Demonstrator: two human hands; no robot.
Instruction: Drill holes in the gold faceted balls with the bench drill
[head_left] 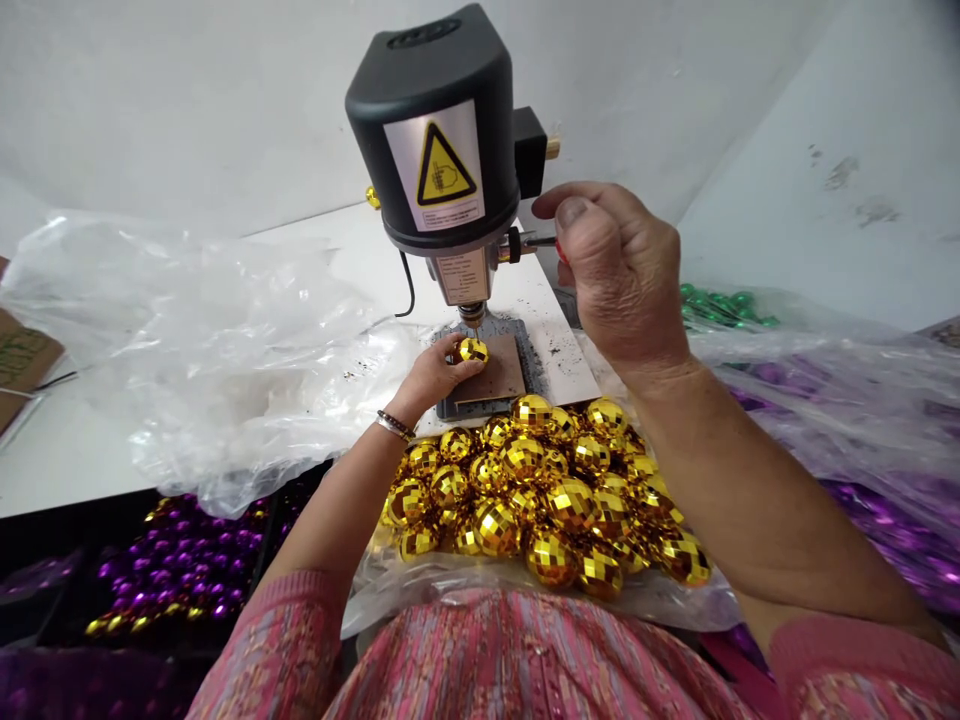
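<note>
A black bench drill press [435,150] with a yellow warning label stands in front of me. My left hand [442,375] grips a shiny gold faceted ball [473,350] under the drill's chuck [472,313]. The ball rests over a brown board [495,375] on the grey machine base [532,355]. Raised at the right of the machine, my right hand [619,260] is closed around the end of the feed lever [540,241]; a bit of red shows at the fingers. Whether the drill bit touches the ball is hard to make out.
A heap of gold faceted balls [525,480] lies in a clear plastic bag [540,600] right before me. Crumpled clear plastic [247,350] covers the left of the white table [52,470]. Purple beads [187,560] sit at lower left, green beads [724,305] at right. Dark shavings surround the base.
</note>
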